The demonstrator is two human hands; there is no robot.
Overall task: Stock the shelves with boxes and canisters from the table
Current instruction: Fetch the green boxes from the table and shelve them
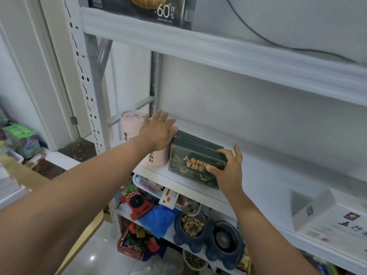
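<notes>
Green box (195,163) with gold lettering and gold scrollwork on its front stands on the middle shelf (178,180) of a white metal rack, close to the front lip and turned slightly askew; its top is plain dark green with a seam across it. The right hand (228,171) grips the green box at its front right corner, thumb laid across the printed face, forefinger on the top edge and the other fingers spread up along the right side. The left hand (158,132) is flat with its fingers straight and together, reaching over the pink canister (131,124) toward the box's rear left corner; whether it presses on the box I cannot tell. That canister stands just beside the box on its left, partly hidden by the left wrist. A white box (327,219) lies well apart at the far right of the same shelf, with bare board between it and the green box, and more bare board behind up to the back wall. Overhead runs the upper shelf beam (218,50), carrying a black box (139,12). Below sit a red toy (139,205), a blue bag (158,219) and a dark pet feeder (208,243) with kibble. A perforated upright (85,86) bounds the left end.
</notes>
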